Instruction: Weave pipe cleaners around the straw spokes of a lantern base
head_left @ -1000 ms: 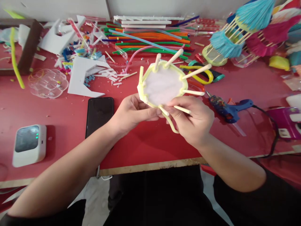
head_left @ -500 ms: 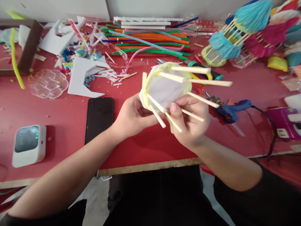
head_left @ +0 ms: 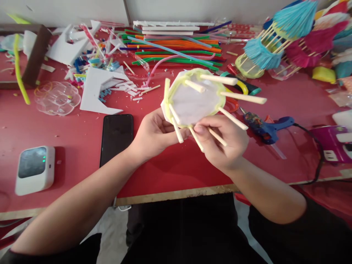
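Observation:
Held up above the red table is a white foam base (head_left: 194,99), roughly many-sided, with several pale wooden sticks standing out from its rim toward me. A fuzzy yellow pipe cleaner (head_left: 222,99) runs round the sticks at the rim. My left hand (head_left: 156,132) grips the base from its lower left, the fingers partly hidden behind it. With thumb and fingers closed at the lower edge, my right hand (head_left: 227,137) pinches the rim beside two of the sticks; the exact fingertip contact is partly hidden.
A black phone (head_left: 117,137) and a white device (head_left: 35,170) lie at left. Blue glue gun (head_left: 261,126) and its cord are at right, near a purple box (head_left: 334,143). Pipe cleaners (head_left: 176,47), foam scraps (head_left: 95,90) and a blue-fringed stick model (head_left: 264,53) fill the back.
The base has tilted and shifted slightly left, so its white face shows more squarely. The yellow end hanging below it is out of sight now, and my right thumb sits lower at the rim.

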Demonstrator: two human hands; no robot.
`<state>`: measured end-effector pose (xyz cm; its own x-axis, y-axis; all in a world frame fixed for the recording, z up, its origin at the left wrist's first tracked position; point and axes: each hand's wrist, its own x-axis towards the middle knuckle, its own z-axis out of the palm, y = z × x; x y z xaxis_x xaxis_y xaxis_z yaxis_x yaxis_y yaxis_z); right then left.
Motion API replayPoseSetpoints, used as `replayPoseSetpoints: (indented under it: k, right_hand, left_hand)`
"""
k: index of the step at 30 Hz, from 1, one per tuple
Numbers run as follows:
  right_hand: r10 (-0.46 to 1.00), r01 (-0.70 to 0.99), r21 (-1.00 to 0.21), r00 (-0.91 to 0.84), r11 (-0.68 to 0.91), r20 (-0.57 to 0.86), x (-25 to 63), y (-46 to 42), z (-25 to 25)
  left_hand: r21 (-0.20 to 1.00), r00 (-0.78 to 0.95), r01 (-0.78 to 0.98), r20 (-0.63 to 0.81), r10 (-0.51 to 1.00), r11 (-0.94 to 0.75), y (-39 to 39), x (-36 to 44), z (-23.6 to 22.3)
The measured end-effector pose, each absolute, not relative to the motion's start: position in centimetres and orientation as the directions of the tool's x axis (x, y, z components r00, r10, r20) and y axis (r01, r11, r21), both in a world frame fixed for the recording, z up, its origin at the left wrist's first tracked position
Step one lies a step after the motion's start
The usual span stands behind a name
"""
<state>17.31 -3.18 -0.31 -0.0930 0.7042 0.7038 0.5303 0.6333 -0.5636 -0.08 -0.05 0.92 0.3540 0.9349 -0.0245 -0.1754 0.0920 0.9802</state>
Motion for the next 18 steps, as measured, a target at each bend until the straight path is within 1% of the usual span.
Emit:
replayPoseSetpoints:
  k: [2, 5, 7, 9, 11, 13, 16, 18]
  right_hand:
    - [0.697, 0.537, -0.557, -0.085, 0.634, 0.712, 17.4, -3.2, -0.5]
    - [0.692, 0.501, -0.569, -0.085, 0.652, 0.717, 17.6, -3.0, -0.7]
    - [0.670, 0.498, -0.540, -0.117, 0.678, 0.733, 17.9, -2.7, -0.6]
    - [0.642, 0.523, -0.488, -0.156, 0.699, 0.751, 18.2, -2.4, -0.4]
    - [0.642, 0.550, -0.461, -0.192, 0.696, 0.742, 18.6, -2.2, -0.2]
    - [0.669, 0.537, -0.482, -0.229, 0.692, 0.707, 19.0, -2.0, -0.1]
    - [0.722, 0.473, -0.562, -0.289, 0.678, 0.628, 19.4, -2.0, -0.2]
    - [0.748, 0.445, -0.608, -0.290, 0.658, 0.597, 19.5, -2.1, -0.2]
  left_hand:
    - [0.974, 0.354, -0.196, -0.039, 0.935, 0.115, -0.1, -0.1, 0.9]
    - [0.966, 0.342, -0.220, -0.058, 0.938, 0.140, 0.0, -0.1, 0.8]
    - [0.958, 0.346, -0.236, -0.075, 0.935, 0.164, 0.2, -0.3, 0.8]
    - [0.941, 0.377, -0.251, -0.120, 0.918, 0.226, 0.4, -0.4, 0.8]
    - [0.921, 0.406, -0.257, -0.170, 0.898, 0.291, 0.7, -0.6, 0.8]
    - [0.906, 0.432, -0.257, -0.204, 0.879, 0.336, 0.8, -0.8, 0.9]
    - [0.895, 0.472, -0.244, -0.226, 0.852, 0.372, 0.9, -0.9, 0.9]
    - [0.897, 0.481, -0.229, -0.235, 0.845, 0.379, 1.0, -1.0, 0.9]
